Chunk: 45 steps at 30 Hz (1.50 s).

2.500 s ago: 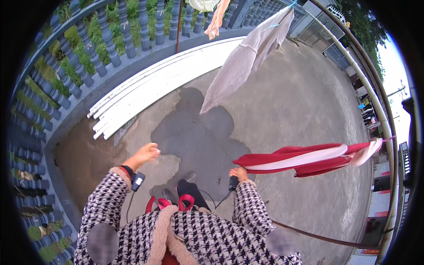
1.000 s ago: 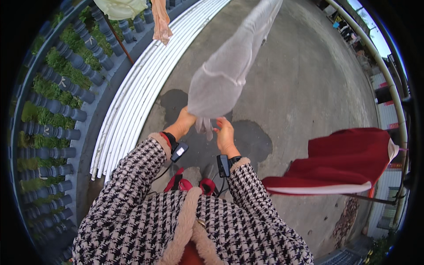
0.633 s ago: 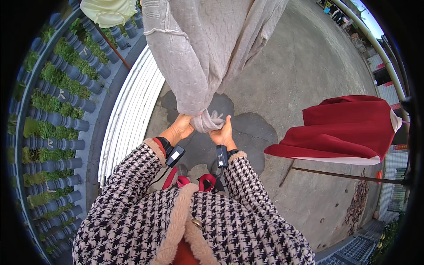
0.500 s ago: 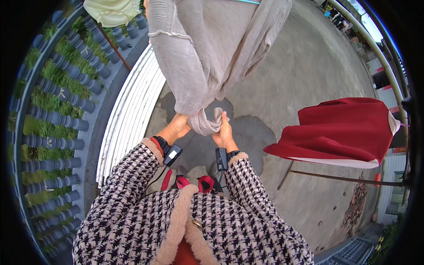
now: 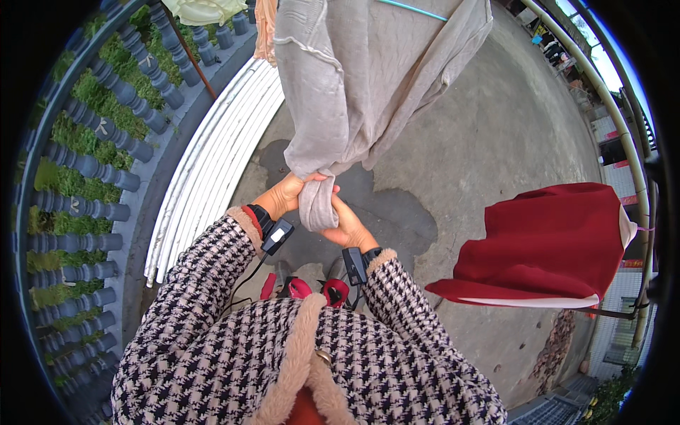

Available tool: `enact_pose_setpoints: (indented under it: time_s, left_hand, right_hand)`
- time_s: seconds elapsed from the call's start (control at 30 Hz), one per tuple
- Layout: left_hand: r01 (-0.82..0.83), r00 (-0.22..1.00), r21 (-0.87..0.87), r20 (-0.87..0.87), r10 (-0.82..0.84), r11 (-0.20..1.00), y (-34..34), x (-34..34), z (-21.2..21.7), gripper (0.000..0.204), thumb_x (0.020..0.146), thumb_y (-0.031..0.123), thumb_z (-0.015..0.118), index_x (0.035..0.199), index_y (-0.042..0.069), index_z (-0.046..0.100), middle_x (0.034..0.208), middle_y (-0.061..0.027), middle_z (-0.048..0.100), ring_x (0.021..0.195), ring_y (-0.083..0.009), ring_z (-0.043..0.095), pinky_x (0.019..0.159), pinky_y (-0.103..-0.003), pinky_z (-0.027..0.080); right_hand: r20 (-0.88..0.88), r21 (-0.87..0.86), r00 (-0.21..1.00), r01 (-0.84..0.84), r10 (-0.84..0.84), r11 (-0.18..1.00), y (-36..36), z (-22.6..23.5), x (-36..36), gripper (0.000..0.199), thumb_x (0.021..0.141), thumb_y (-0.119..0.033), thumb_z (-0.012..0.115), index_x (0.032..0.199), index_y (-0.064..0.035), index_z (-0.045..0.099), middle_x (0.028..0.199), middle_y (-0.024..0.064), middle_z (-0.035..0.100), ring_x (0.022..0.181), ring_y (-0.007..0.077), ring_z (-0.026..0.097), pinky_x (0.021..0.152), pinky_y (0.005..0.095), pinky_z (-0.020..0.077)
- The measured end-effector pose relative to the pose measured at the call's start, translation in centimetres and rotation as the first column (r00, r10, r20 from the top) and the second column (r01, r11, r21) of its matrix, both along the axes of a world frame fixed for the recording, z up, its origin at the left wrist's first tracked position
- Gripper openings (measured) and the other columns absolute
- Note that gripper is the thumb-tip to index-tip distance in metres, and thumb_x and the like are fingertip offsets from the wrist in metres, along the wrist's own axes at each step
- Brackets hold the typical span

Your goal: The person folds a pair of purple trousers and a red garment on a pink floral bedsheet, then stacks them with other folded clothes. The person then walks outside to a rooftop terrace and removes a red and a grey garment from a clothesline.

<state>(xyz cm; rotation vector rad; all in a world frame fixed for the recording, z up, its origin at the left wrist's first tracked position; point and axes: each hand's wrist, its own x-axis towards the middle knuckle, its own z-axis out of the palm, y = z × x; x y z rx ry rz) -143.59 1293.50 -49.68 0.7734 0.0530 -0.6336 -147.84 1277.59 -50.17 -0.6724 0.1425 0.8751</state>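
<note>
A grey-beige knit garment (image 5: 375, 78) hangs in front of me, with part of a light-blue hanger (image 5: 414, 8) showing at its top. My left hand (image 5: 289, 193) is closed on the gathered lower end of the cloth. Lower and to the right, my right hand (image 5: 348, 225) grips the folded, looped end that hangs down between both hands. Some fingers of each hand are hidden behind the fabric. Dark wet patches mark the concrete below the garment.
A dark red garment (image 5: 538, 241) hangs at right near a bamboo pole (image 5: 616, 92). Long white pipes (image 5: 212, 170) lie at left beside a grey balustrade (image 5: 85, 205). Pale yellow (image 5: 205, 8) and peach cloths (image 5: 265, 32) hang at the top left.
My hands have come closer together, the right one moving left and slightly down. The open loop of cloth between them is now bunched tighter. The view has shifted a little.
</note>
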Motion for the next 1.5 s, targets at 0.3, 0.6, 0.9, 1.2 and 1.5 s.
enact_pose_setpoints:
  time_s: [0.3, 0.6, 0.9, 1.2, 1.5]
  left_hand:
    - [0.136, 0.977, 0.185, 0.136, -0.162, 0.973, -0.1, -0.4, 0.7, 0.046, 0.075, 0.009, 0.073, 0.116, 0.004, 0.053, 0.102, -0.0098, 0.062, 0.096, -0.0221, 0.061, 0.081, -0.035, 0.053]
    - [0.309, 0.928, -0.038, 0.229, -0.293, 0.95, 0.5, -0.9, 4.1, 0.041, 0.086, 0.031, 0.059, 0.113, 0.001, 0.055, 0.094, -0.0161, 0.064, 0.088, -0.0278, 0.064, 0.078, -0.04, 0.055]
    - [-0.034, 0.997, 0.067, 0.075, 0.029, 0.997, 0.2, 2.4, 4.8, 0.019, 0.088, 0.021, 0.054, 0.084, 0.003, 0.056, 0.064, -0.0065, 0.055, 0.056, -0.0168, 0.057, 0.059, -0.034, 0.054]
    - [-0.262, 0.964, 0.472, 0.156, 0.213, 0.842, -1.8, 4.0, 4.8, 0.018, 0.085, 0.013, 0.053, 0.07, 0.002, 0.055, 0.056, -0.0052, 0.05, 0.045, -0.0154, 0.048, 0.043, -0.032, 0.042]
    - [-0.491, 0.867, 0.658, 0.303, 0.396, 0.571, -2.8, 5.5, 4.0, 0.02, 0.089, 0.018, 0.05, 0.074, 0.004, 0.055, 0.054, -0.0048, 0.049, 0.041, -0.0148, 0.044, 0.041, -0.03, 0.036]
  right_hand:
    - [0.138, 0.108, 0.941, -0.325, 0.31, 0.939, -1.4, 0.3, -0.6, 0.06, 0.085, -0.044, 0.061, 0.129, -0.0092, 0.039, 0.11, 0.0148, 0.057, 0.093, 0.0216, 0.06, 0.058, 0.0269, 0.0485]
    - [0.067, 0.237, 0.875, -0.481, 0.479, 0.844, -2.3, 1.7, -0.3, 0.061, 0.082, -0.039, 0.066, 0.12, 0.0026, 0.043, 0.085, 0.0077, 0.052, 0.068, 0.0108, 0.048, 0.045, 0.0185, 0.0358]
    - [0.204, -0.155, 0.883, -0.397, 0.422, 0.905, -1.0, 4.9, 1.6, 0.041, 0.083, -0.027, 0.068, 0.108, -0.0087, 0.041, 0.083, 0.0032, 0.049, 0.069, 0.0081, 0.047, 0.044, 0.0179, 0.0309]
    - [0.448, -0.747, 0.75, 0.016, 0.486, 0.664, 1.3, 3.9, 3.3, 0.04, 0.07, -0.021, 0.067, 0.101, -0.0015, 0.05, 0.079, 0.0089, 0.058, 0.068, 0.0166, 0.057, 0.053, 0.0297, 0.0429]
    - [0.579, -0.814, 0.579, 0.442, 0.573, 0.376, 4.0, 2.1, 5.1, 0.05, 0.07, -0.021, 0.065, 0.112, 0.002, 0.051, 0.103, 0.0228, 0.062, 0.098, 0.0363, 0.06, 0.085, 0.0412, 0.0473]
